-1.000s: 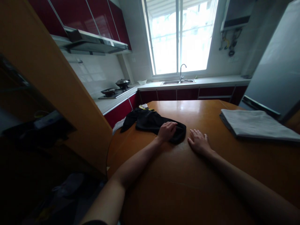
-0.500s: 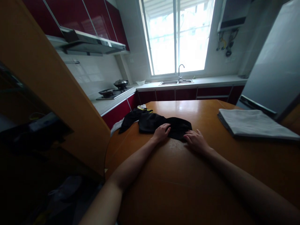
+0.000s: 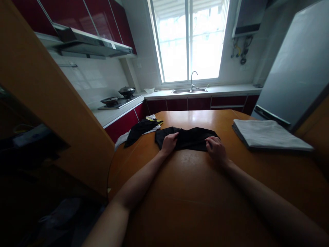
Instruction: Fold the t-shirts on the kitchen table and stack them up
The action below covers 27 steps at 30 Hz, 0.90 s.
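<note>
A black cloth (image 3: pixel 191 139) lies spread sideways on the wooden table (image 3: pixel 190 185) in front of me. My left hand (image 3: pixel 169 142) is on its left part, fingers closed on the fabric. At the right end of the cloth is my right hand (image 3: pixel 216 147), its fingers bent and pinching the edge. Left of the black cloth, a pile of dark and white clothes (image 3: pixel 141 130) with some yellow trim rests at the table's edge.
A folded grey-white cloth (image 3: pixel 269 134) sits on the table at the right. Beyond the table are a counter with a sink (image 3: pixel 189 91), a stove with pans (image 3: pixel 127 91) and a fridge (image 3: pixel 295 65). A wooden panel (image 3: pixel 51 103) stands at the left.
The black cloth is now stretched wider and straighter. My hands have moved farther apart, and the left fingers have closed on the fabric. The view has shifted slightly.
</note>
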### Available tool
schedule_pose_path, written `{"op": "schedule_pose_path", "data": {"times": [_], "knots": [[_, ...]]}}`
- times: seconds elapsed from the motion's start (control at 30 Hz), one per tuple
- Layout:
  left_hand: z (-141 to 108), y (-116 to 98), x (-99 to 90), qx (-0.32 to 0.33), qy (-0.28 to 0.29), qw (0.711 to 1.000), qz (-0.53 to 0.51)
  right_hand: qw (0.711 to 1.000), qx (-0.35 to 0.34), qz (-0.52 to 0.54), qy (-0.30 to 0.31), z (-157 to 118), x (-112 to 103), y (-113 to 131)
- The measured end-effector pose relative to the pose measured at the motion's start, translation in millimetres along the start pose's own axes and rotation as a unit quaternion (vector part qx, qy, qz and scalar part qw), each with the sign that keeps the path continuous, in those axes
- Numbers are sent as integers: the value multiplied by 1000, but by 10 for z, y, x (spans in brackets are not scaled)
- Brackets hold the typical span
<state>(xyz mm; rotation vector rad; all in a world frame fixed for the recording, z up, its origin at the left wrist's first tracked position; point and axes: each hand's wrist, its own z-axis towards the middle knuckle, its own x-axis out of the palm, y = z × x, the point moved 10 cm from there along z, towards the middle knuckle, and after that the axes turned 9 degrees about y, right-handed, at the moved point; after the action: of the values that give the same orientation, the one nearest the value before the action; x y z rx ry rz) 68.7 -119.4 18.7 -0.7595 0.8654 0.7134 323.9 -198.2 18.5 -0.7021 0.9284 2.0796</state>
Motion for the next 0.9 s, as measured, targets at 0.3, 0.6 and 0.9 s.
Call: {"op": "schedule_pose_path", "data": {"times": [0.3,0.6,0.9], "knots": [[-388,-1336,211,334,105,936,-21,993,-116,-2,34,-61,34,441],[-110,-501,-127,64,-43,997,12,985,-69,-86,133,-47,268,321],[-68,144,-5,-99,49,991,76,971,124,-195,69,-39,-67,-172]]}}
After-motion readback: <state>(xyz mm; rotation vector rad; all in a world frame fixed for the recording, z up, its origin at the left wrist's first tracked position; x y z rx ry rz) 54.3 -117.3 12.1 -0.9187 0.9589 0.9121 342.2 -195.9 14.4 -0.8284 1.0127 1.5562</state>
